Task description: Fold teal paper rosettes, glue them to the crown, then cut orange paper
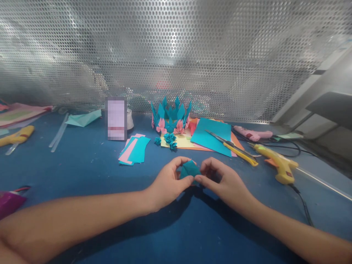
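Holds a small folded teal paper [190,168] low over the near part of the blue desk [104,183], peak upward, between both hands. Grips the left side of it with the left hand [169,179], thumb laid across the lower front edge, fingers bent behind and at the side. Pinches the lower right corner with the right hand [222,178], thumb tip almost meeting the other thumb, fingers curled loosely inward and partly hidden. Casts a dark shadow on the surface below.

Just beyond the hands, a few small teal paper flowers [169,138], one set slightly apart to the left. Behind them, a teal paper crown [170,126] with pointed tips, trimmed along the front with pink paper flowers [179,127]. Left of these, a loose fan of blue and pink strips [141,148]; farther back, a blurred-out upright object [116,119] just in front of a white spool [130,120].

Right of the crown, a pile of coloured sheets topped by a large blue sheet [210,132], partly covered by a pointed metal tool and a yellow-handled cutter [243,156]. Farther right, a yellow glue gun [283,161] near a pink glue gun [254,134].
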### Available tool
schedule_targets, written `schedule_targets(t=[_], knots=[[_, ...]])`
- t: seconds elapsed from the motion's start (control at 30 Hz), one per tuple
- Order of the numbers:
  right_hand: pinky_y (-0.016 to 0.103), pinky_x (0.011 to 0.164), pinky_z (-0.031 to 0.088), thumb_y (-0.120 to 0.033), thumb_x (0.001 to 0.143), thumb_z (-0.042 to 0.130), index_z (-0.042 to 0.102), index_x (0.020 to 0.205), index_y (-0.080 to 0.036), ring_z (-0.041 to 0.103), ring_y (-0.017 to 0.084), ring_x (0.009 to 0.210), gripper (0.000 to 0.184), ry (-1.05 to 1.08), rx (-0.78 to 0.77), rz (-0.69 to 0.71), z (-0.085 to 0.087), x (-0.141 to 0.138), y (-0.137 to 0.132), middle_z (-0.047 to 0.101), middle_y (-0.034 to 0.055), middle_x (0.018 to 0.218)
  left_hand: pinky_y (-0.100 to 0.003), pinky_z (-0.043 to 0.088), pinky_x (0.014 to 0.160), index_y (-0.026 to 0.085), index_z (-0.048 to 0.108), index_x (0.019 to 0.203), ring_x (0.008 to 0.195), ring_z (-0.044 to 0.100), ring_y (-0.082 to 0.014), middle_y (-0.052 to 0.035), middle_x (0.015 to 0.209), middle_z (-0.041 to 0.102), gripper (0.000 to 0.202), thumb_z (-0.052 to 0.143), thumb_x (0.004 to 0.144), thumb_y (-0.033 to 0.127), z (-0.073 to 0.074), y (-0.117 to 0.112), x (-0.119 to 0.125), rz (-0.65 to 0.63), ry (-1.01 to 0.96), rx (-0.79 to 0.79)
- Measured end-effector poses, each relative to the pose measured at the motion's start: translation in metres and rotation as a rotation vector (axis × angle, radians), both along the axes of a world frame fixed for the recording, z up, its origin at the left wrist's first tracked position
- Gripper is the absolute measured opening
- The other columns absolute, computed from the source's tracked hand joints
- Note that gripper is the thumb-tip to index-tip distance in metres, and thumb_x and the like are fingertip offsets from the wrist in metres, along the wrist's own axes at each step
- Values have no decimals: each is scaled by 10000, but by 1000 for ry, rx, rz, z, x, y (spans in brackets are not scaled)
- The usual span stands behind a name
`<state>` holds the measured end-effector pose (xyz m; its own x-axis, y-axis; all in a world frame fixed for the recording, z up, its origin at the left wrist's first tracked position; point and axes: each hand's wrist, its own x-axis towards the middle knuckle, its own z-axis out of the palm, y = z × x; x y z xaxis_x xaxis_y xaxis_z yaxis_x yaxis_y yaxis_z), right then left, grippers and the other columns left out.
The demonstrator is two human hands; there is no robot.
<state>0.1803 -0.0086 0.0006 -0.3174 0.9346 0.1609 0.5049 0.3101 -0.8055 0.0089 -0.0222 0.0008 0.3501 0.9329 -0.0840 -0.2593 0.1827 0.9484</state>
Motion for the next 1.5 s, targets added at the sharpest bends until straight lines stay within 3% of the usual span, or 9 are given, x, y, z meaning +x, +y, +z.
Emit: schedule_targets(t=[0.17,0.3,0.5,0.7,0.8,0.97,1.13,1.3,1.5], knots=[[243,515,396,-383,790,549,509,712,-202,474,116,562,201,-35,-53,58,3,0,-4,528,-15,635,-255,446,716,170,513,999,731,554,-98,9,855,554,361,667,679,106,-3,3,-1,8,89,36],[222,478,357,-393,801,523,445,659,-204,424,99,520,249,-32,-31,67,6,-2,-6,459,-37,585,-248,450,696,175,461,1072,732,576,-100,-2,873,570,459,686,678,110,-4,4,-3,35,111,4],[217,473,325,-412,804,498,385,623,-206,369,94,516,296,8,-55,40,2,0,-3,370,-53,568,-235,463,696,185,464,1037,747,584,-82,-17,1002,532,430,694,680,113,-5,2,-3,69,108,23],[230,511,389,-432,810,515,509,768,-197,478,115,571,239,67,-159,100,2,3,-4,515,-21,655,-239,448,659,188,438,1031,663,582,-94,22,764,604,423,695,697,155,-5,6,-5,37,84,26],[222,522,402,-465,839,471,496,687,-193,494,111,572,312,105,-183,92,7,2,-6,512,-21,627,-235,444,635,187,457,927,650,579,-98,35,714,593,345,708,691,176,-7,7,-6,25,85,76],[214,491,374,-458,849,452,462,587,-197,447,97,506,370,68,-99,11,9,1,-6,464,-35,540,-219,444,666,157,543,774,681,560,-84,28,713,572,165,690,718,206,-8,7,-7,26,173,219],[211,479,374,-438,867,428,488,600,-193,457,97,498,368,18,-62,3,6,2,-6,498,-27,543,-242,466,667,154,588,802,693,594,-114,1,726,619,215,729,685,266,-9,8,-7,-27,162,174],[211,484,378,-407,873,435,507,591,-191,474,99,505,362,-18,27,10,7,2,-6,522,-23,545,-266,481,662,156,585,820,674,597,-129,-9,724,623,257,741,668,291,-10,10,-8,4,243,180],[212,512,400,-390,877,447,517,590,-191,499,105,520,357,-43,108,22,8,1,-7,523,-27,538,-258,485,668,143,605,754,706,584,-130,-18,786,597,200,730,676,278,-11,9,-8,27,266,310]])
